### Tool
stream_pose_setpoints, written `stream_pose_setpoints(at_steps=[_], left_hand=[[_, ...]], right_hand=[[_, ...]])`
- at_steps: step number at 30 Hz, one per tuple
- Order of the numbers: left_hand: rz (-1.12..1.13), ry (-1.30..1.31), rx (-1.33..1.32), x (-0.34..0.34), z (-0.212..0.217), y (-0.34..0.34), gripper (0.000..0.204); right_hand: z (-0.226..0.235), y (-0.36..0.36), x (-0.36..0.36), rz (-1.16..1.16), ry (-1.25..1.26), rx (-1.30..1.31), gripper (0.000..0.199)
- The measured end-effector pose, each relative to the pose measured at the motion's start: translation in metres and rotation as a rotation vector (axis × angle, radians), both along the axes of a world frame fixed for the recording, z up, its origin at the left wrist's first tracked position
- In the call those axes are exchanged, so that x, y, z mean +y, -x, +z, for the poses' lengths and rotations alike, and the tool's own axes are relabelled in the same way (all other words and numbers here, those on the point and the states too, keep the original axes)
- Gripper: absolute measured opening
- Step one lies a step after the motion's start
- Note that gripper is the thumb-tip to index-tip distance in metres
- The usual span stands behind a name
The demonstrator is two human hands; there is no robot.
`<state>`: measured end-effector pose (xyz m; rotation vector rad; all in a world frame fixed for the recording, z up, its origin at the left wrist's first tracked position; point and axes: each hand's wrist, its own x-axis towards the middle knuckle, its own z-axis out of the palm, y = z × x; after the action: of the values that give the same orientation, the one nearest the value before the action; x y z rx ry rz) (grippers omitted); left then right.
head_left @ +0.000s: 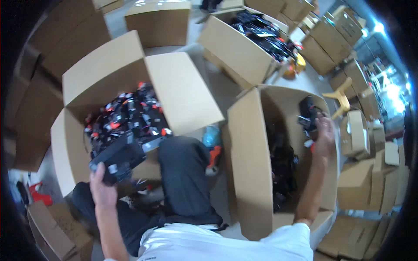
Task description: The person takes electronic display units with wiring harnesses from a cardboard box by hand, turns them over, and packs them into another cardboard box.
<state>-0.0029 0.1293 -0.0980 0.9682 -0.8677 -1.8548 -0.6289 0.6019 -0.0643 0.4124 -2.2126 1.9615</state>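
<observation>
My left hand (103,189) is closed around the lower end of a black boxy item (118,154) with a rounded dark part beneath it. It is held over the near side of an open cardboard box (103,65), which is heaped with black items (130,115) bearing red-orange and silver bits. Over on the right, my right hand (324,135) grips a black device (308,111) at the far right inside a tall open carton (247,161). More black items (283,167) lie deep in that carton, partly in shadow. Blur hides the exact kind of either held item.
Another open carton (237,45) full of black items stands beyond. Stacked cardboard boxes (357,182) line the right, others the left. A yellow stool (340,98) is behind the right carton. A blue bag (212,137) and an orange-red item (214,156) lie beside my knee.
</observation>
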Motion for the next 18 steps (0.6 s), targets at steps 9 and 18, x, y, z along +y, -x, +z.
stream_pose_setpoints(at_steps=[9,18], left_hand=[[-0.33,-0.411,0.754,-0.016,-0.002,0.003,0.063],[-0.168,-0.315,1.267,-0.085,0.011,-0.15,0.068]], right_hand=[[0.223,-0.226,-0.218,1.119,0.542,0.007,0.054],[0.187,-0.472,-0.383,1.409,0.29,-0.364,0.037]])
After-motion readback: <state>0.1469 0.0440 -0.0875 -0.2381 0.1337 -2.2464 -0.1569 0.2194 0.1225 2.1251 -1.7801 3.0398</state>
